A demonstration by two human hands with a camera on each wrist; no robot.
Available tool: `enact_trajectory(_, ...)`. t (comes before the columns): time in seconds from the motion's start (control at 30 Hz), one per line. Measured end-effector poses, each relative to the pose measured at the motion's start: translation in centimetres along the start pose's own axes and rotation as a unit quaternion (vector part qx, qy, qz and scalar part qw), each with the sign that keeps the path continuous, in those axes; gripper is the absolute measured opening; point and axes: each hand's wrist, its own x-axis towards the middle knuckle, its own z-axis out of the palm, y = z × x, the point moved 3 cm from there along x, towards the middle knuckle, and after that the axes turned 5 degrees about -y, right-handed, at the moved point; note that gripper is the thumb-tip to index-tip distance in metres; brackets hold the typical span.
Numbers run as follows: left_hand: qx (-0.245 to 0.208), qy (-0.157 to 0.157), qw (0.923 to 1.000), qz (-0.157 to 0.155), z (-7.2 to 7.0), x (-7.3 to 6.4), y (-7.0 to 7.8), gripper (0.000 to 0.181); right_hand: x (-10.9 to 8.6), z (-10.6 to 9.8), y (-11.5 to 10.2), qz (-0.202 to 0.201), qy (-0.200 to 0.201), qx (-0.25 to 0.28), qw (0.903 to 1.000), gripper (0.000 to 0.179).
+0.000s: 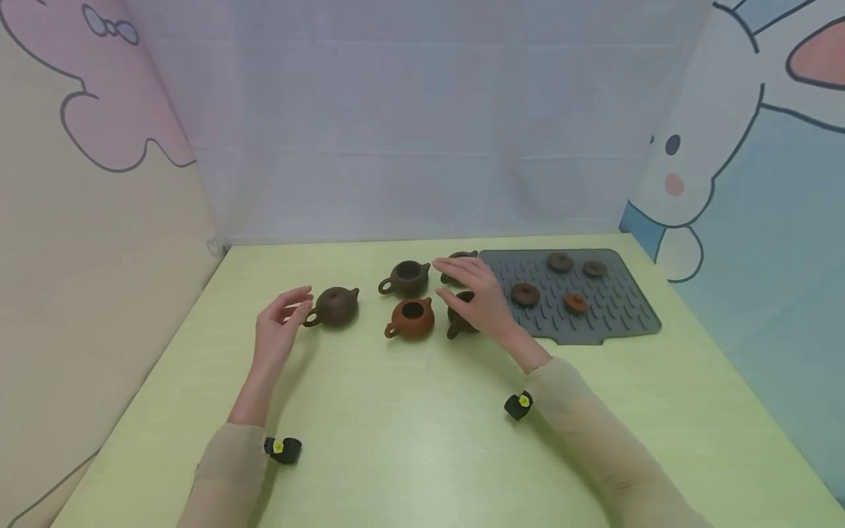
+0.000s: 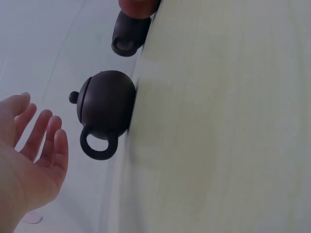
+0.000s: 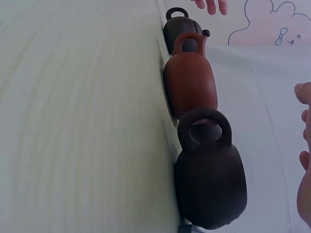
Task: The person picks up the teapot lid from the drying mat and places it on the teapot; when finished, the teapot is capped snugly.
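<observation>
A dark brown teapot with its lid on stands at the left, its looped handle towards me. My left hand is beside that handle with relaxed, slightly bent fingers; the left wrist view shows a gap between hand and pot. Over the right-hand pots hovers my right hand, fingers extended and thumb apart, holding nothing. It partly covers a lidless dark teapot and another dark pot behind. Between the hands are a lidless reddish-brown teapot and a lidless dark teapot behind it.
On the right lies a grey ridged mat. It carries three dark lids, such as the front dark lid, and a reddish lid. The pale yellow table ends at a white curtain behind.
</observation>
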Motion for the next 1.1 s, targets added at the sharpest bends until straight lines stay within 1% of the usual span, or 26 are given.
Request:
enact_trajectory(0.13, 0.017, -0.03, 0.9993, 0.012, 1.0, -0.3, 1.6, 0.036, -0.9, -1.2, 0.7, 0.007, 0.003, -0.013, 0.9999, 0.049)
enact_trajectory(0.23, 0.021, -0.052, 0.9979, 0.032, 1.7, -0.6, 2.9, 0.036, -1.5, -1.8, 1.1, 0.011, -0.001, -0.028, 0.9995, 0.05)
enact_trajectory(0.37, 0.024, -0.074, 0.9953, 0.058, 2.5, -0.8, 3.5, 0.035, -2.3, -2.7, 1.7, 0.021, 0.0, -0.043, 0.9988, 0.049)
enact_trajectory(0.4, 0.031, -0.078, 0.9946, 0.061, 2.8, -0.7, 3.3, 0.035, -2.5, -2.9, 1.8, 0.024, 0.0, -0.043, 0.9988, 0.049)
enact_trajectory(0.6, 0.063, -0.098, 0.9901, 0.078, 4.2, 0.7, 0.9, 0.036, -3.7, -4.1, 2.9, 0.036, 0.003, -0.044, 0.9984, 0.049)
enact_trajectory(0.63, 0.064, -0.103, 0.9893, 0.081, 4.4, 0.7, 0.7, 0.036, -4.0, -4.3, 3.1, 0.037, 0.005, -0.047, 0.9982, 0.05)
enact_trajectory(0.87, 0.078, -0.139, 0.9828, 0.093, 5.7, 0.6, 1.1, 0.034, -5.3, -5.5, 4.3, 0.052, 0.001, -0.046, 0.9975, 0.052)
enact_trajectory(1.0, 0.1, -0.16, 0.9779, 0.091, 6.4, 0.5, 1.2, 0.034, -5.7, -6.6, 4.8, 0.067, -0.01, -0.049, 0.9965, 0.054)
enact_trajectory(1.1, 0.116, -0.171, 0.9744, 0.089, 6.9, 0.5, 1.3, 0.034, -6.1, -7.4, 5.2, 0.07, -0.022, -0.063, 0.9954, 0.054)
